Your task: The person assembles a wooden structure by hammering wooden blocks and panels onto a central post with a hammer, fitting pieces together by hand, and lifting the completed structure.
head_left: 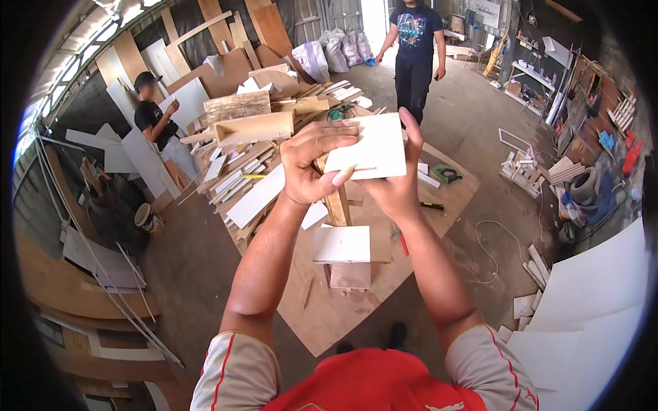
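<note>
Raised in front of me is a small white square board [373,145], gripped from both sides. My left hand [310,159] is closed on its left edge, thumb along the near corner. My right hand [401,181] holds the right side, with the thumb up the edge and the other fingers hidden beneath. Under the board, a brown wooden strip [337,205] reaches down toward the worktable; whether it joins the board I cannot tell. Just nearer to me, another white piece [341,244] lies on top of a small wooden block [350,276].
A plywood worktable [301,301] carries a pile of wood offcuts [253,171], a green power tool [447,173] and a black-and-yellow cutter [432,205]. One person [156,116] is at the left, another [413,55] stands beyond the table. White sheets [582,322] lie at right.
</note>
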`<state>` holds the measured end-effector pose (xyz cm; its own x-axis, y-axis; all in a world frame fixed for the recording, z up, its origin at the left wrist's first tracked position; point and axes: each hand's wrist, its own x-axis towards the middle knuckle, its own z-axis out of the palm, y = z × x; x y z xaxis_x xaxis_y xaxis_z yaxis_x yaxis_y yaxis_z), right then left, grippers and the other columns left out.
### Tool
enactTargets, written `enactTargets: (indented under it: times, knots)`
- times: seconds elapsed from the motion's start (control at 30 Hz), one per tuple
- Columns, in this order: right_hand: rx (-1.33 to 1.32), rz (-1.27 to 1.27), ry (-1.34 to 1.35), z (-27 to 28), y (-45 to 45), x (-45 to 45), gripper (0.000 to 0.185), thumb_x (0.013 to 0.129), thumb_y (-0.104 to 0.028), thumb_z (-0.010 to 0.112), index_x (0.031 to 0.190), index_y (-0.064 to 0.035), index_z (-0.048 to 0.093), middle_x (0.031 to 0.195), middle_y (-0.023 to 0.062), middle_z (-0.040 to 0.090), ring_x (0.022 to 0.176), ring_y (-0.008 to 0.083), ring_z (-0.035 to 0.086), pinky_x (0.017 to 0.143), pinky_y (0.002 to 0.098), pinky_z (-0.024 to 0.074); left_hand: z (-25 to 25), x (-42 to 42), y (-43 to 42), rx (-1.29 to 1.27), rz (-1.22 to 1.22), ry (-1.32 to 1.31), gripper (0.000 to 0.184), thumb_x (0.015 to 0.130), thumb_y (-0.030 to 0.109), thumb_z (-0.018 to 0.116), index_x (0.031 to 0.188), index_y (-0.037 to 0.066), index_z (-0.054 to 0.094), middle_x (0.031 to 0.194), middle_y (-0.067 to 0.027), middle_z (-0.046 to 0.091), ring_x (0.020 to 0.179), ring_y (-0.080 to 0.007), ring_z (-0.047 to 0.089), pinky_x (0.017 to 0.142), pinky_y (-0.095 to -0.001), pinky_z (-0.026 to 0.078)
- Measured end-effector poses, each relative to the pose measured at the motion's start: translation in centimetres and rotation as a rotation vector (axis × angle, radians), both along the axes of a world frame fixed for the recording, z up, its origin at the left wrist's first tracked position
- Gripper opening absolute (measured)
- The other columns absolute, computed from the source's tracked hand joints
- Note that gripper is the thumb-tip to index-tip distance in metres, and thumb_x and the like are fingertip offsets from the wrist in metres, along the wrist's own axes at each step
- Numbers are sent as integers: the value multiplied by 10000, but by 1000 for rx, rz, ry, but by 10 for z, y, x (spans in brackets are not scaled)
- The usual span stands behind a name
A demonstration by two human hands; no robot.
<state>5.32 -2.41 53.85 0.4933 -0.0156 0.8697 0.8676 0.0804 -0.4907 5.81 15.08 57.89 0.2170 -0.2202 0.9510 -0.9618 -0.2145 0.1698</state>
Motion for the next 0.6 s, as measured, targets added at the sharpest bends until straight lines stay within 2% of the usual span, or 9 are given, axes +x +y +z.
enactTargets:
  times: [0.07, 0.2, 0.27, 0.6]
  knots:
    - [15, 4, 31, -2, 3, -1, 878, 733, -79, 906, 1465, -5, 427, 1529, 119, 317, 1298, 287, 516, 1079, 408, 469, 0, 4, 2, 9, -4, -18, 431, 716, 314, 772, 992, -16, 788, 989, -168, 779, 997, -348, 743, 939, -458, 569]
    - [-77, -165, -109, -4, 4, 1, 819, 765, -36, 851, 1446, -18, 397, 1451, 133, 376, 1264, 271, 522, 1055, 405, 461, 1, 1, 3, 14, 1, 16, 435, 696, 302, 768, 994, -15, 791, 991, -173, 778, 1002, -352, 745, 943, -459, 567]
    - [-34, -101, -104, -5, 6, 0, 853, 801, 25, 792, 1484, -51, 287, 1359, 163, 460, 1212, 270, 566, 1032, 411, 478, 1, -1, 3, 6, -1, 21, 428, 687, 298, 770, 986, -7, 796, 991, -173, 778, 1003, -345, 746, 950, -457, 568]
    - [-89, -134, -138, 0, 0, -3, 651, 823, 27, 726, 1346, -63, 349, 1172, 109, 524, 1030, 222, 606, 888, 361, 503, 1, 2, 5, -10, -36, 15, 423, 673, 294, 783, 972, -6, 797, 996, -184, 776, 1002, -350, 743, 953, -459, 570]
